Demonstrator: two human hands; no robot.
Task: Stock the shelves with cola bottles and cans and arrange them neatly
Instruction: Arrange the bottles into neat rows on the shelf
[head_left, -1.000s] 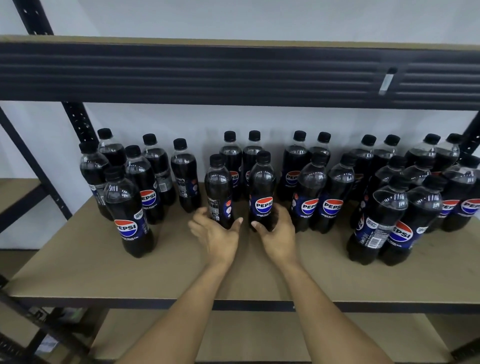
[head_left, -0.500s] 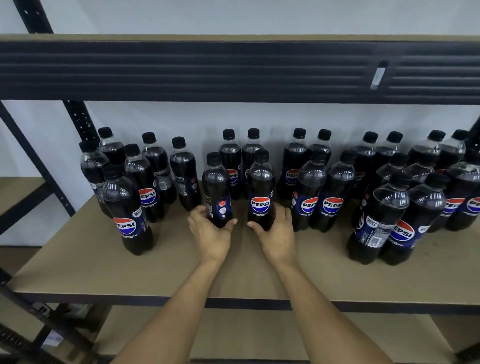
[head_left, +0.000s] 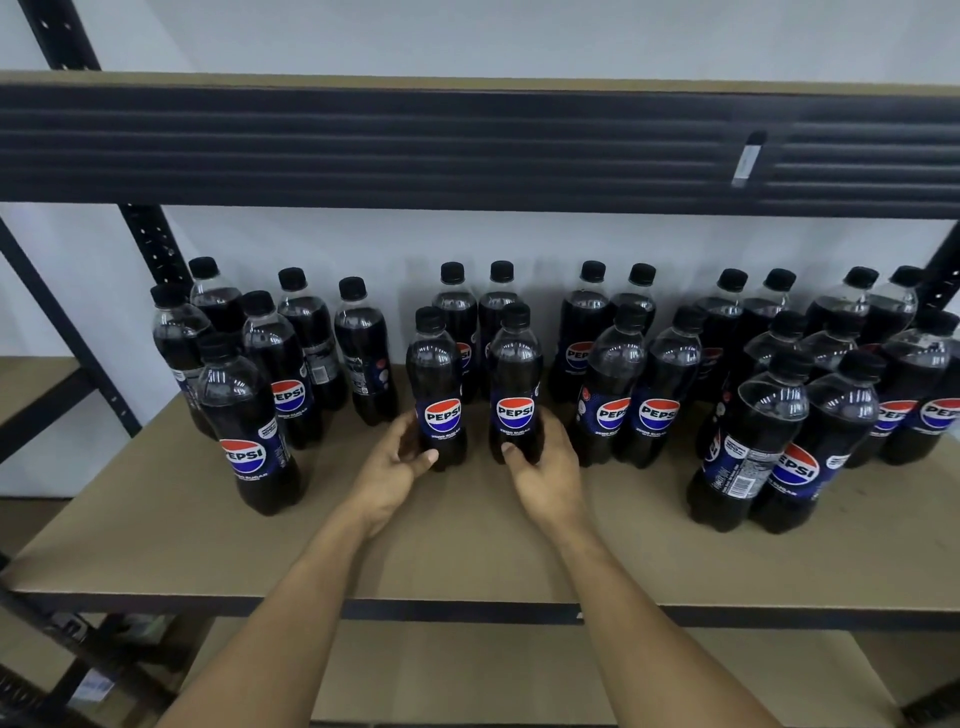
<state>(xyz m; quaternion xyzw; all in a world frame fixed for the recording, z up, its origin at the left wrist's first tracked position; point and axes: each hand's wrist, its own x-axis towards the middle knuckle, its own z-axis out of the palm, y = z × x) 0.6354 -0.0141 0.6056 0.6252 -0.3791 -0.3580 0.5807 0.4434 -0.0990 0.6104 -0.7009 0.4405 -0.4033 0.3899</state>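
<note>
Two upright Pepsi cola bottles stand side by side in the middle of the brown shelf board (head_left: 467, 551). My left hand (head_left: 392, 470) grips the base of the left bottle (head_left: 435, 384), whose logo faces me. My right hand (head_left: 545, 467) grips the base of the right bottle (head_left: 516, 384), logo also to the front. Behind them stand two more bottles (head_left: 475, 301) against the white wall. No cans are in view.
Several bottles cluster at the left, one bottle (head_left: 249, 431) standing forward. Several more fill the right side, with a front pair (head_left: 779, 447) nearest the edge. A dark upper shelf beam (head_left: 467, 150) hangs overhead. Black uprights (head_left: 150, 244) flank the shelf.
Both hands slid the two middle bottles slightly back toward the rear row. The left bottle has turned, so its logo now faces forward.
</note>
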